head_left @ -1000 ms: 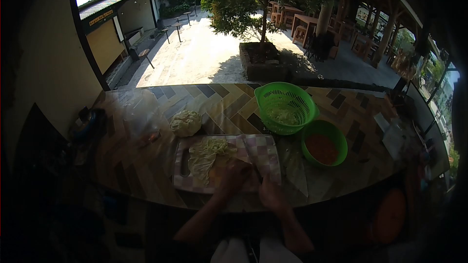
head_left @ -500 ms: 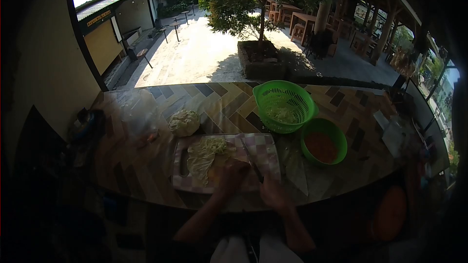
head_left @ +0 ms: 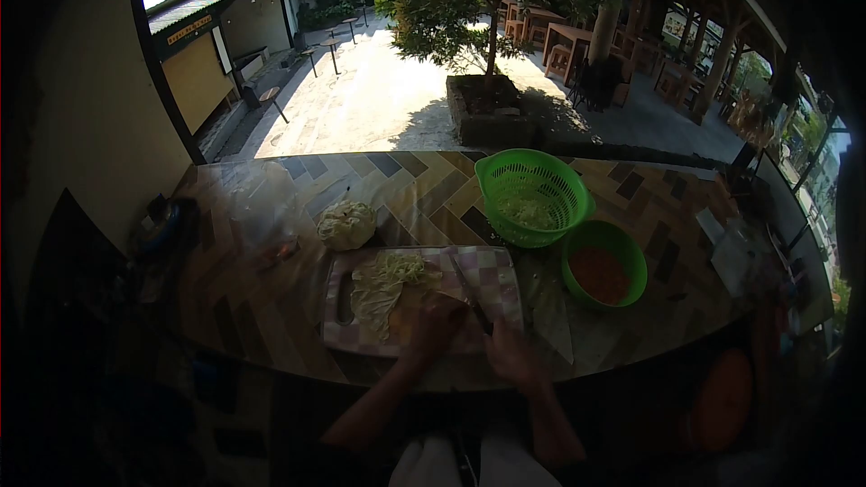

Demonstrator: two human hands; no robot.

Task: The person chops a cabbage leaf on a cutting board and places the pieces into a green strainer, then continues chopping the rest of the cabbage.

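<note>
My right hand (head_left: 512,356) is closed round the handle of a knife (head_left: 466,284); its blade points away from me over the cutting board (head_left: 492,271). Just left of the knife, my left hand (head_left: 437,328) is low over the board with its fingers curled. Shadow hides what those fingers hold, if anything. A pale cabbage leaf (head_left: 372,299) lies flat on the board's left half, with thin cabbage shreds (head_left: 399,268) on and beside it. Behind the board sits a cabbage head (head_left: 346,225).
Right of the board stand a green colander (head_left: 492,182) holding pale shreds and a green bowl (head_left: 639,284) with orange contents. Clear plastic (head_left: 257,198) lies at the table's left. Beyond the patterned table (head_left: 410,185) are a paved yard and a tree in a planter (head_left: 478,117).
The whole view has shifted slightly, so things appear a little further right. Both hands and the knife keep nearly the same place over the board.
</note>
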